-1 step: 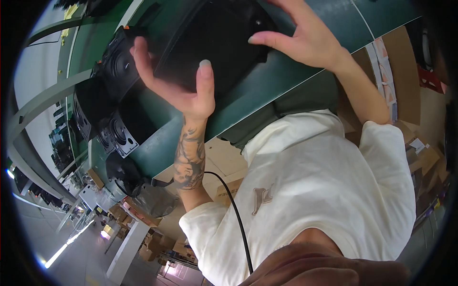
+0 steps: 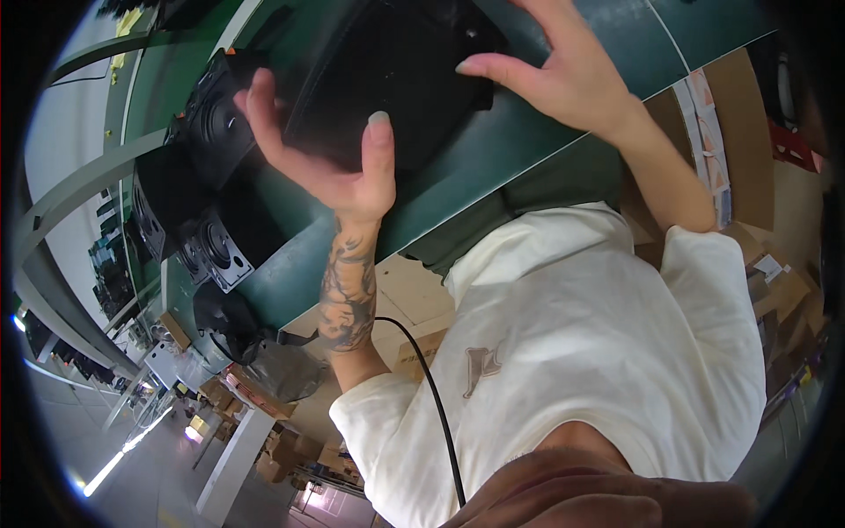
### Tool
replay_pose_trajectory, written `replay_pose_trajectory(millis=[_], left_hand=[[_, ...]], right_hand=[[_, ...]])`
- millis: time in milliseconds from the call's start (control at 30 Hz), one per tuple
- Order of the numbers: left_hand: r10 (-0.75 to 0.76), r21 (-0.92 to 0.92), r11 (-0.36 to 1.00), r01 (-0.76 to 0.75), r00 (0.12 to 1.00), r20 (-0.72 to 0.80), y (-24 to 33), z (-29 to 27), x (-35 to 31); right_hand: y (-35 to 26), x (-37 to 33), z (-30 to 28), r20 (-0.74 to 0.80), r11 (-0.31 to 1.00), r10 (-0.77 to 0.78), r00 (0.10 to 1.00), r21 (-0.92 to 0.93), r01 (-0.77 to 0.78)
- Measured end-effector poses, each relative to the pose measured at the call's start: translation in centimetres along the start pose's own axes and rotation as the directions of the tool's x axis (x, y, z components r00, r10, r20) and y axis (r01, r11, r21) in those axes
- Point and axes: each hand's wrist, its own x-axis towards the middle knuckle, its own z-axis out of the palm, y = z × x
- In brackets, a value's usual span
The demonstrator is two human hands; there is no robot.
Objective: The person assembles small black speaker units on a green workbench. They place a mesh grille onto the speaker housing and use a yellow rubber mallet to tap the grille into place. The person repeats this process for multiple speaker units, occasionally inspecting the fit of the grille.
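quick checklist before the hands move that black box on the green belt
1. Left hand on the black box: ok, palm and fingers against its near left edge.
2. Right hand on the box: ok, fingers over its right side.
3. Firm grip: cannot tell, fingers look spread rather than closed.
4. Box seated on the green belt: cannot tell, its underside is hidden.
5. Room on the left: not ok, black speaker units sit close along the belt.
6. Black cable by the left forearm: ok, hangs apart from the box.
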Motion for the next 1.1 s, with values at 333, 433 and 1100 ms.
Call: replay_pose_trajectory(millis=[333, 433, 1100], left_hand=[[0.496, 0.344, 0.765, -0.544, 0.839, 0.224, 1.2, 2.1, -1.8], [0.469, 0.369, 0.768, -0.523, 0.852, 0.233, 1.2, 2.4, -1.7], [0.450, 0.334, 0.804, -0.491, 0.871, 0.197, 1.1, 2.6, -1.4]], right_hand=[[-2.9, -4.4, 4.9, -0.303, 0.986, 0.150, 0.941, 0.116, -0.119], [-2.5, -3.7, 4.9, -0.358, 0.991, 0.104, 0.928, 0.115, -0.067], [-3.2, -2.8, 6.3, -0.471, 0.980, 0.184, 0.863, 0.159, -0.122]])
